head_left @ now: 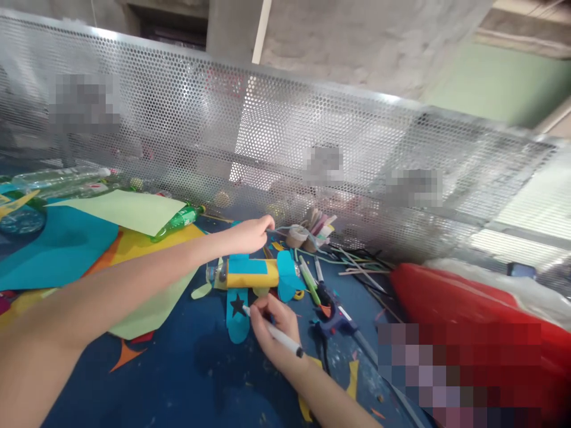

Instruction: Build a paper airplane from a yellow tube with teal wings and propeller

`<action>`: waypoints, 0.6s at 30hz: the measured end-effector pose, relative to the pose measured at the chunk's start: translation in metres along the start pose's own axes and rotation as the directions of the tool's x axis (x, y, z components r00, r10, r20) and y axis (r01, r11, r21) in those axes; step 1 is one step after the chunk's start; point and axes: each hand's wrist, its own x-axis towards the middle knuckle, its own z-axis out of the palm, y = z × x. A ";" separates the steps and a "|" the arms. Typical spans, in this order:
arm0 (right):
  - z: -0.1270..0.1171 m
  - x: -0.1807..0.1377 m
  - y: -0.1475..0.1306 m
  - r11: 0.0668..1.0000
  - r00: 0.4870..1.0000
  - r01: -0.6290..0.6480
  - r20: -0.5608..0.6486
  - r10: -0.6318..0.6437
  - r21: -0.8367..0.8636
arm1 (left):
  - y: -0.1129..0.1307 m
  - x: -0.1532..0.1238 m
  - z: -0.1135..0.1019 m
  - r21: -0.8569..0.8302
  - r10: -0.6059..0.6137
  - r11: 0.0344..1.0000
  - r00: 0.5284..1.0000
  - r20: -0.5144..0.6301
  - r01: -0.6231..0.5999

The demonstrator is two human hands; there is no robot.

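In my right hand (277,324) is a white marker (284,339), its tip beside a black star (237,305) on a blue paper wing (238,330). The wing belongs to a toy plane made from a plastic bottle (216,273) wrapped in yellow paper (238,281), with blue paper on top and blue tail pieces (288,279). A pale green paper propeller (201,290) sits at the bottle's neck. Beyond the plane, my left hand (255,235) is closed, fingertips turned away. A thin pale blue strand (282,228) runs close to them; whether they grip it is unclear.
Coloured paper sheets (66,246) and a green bottle (181,221) lie at left. Right of the plane are a green marker (309,280), a blue glue gun (338,321) and rolls of tape (297,236). A red bag (446,303) lies farther right. A perforated metal screen (178,119) stands behind.
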 end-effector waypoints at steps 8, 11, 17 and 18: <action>0.000 0.003 -0.011 0.936 0.938 0.343 0.090 -0.336 -0.083 | 0.044 0.080 0.042 0.083 0.125 0.985 0.962 0.241 -0.148; 0.002 0.002 -0.008 0.927 0.933 0.358 0.087 -0.350 -0.111 | 0.049 0.093 0.049 0.061 0.138 0.985 0.945 0.296 -0.163; 0.002 0.001 -0.006 0.933 0.943 0.332 0.077 -0.325 -0.138 | 0.040 0.094 0.038 0.013 0.085 0.995 0.878 0.471 -0.103; 0.002 0.001 -0.006 0.931 0.940 0.339 0.075 -0.331 -0.136 | 0.037 0.092 0.034 -0.005 0.077 0.996 0.860 0.505 -0.086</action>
